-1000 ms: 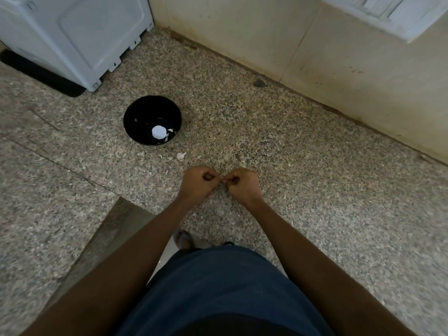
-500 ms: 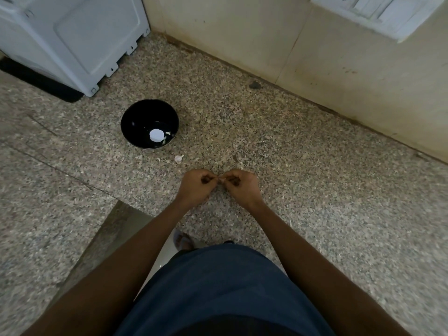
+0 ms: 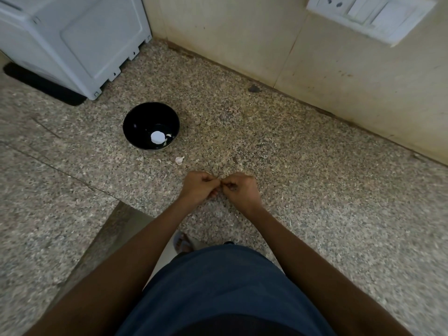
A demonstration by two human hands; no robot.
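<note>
Left hand and right hand: fingers curled tight, fingertips meeting at centre, above the floor. Whether anything is pinched between them cannot be told; the fingers cover that spot. Clove: lying on the floor at 10 o'clock from the hands, near them and apart from the bowl. Bowl: black, upright, further out at 10 o'clock, holding a white round piece. Appliance: far 11 o'clock. Switch plate: on the wall, 1 o'clock.
</note>
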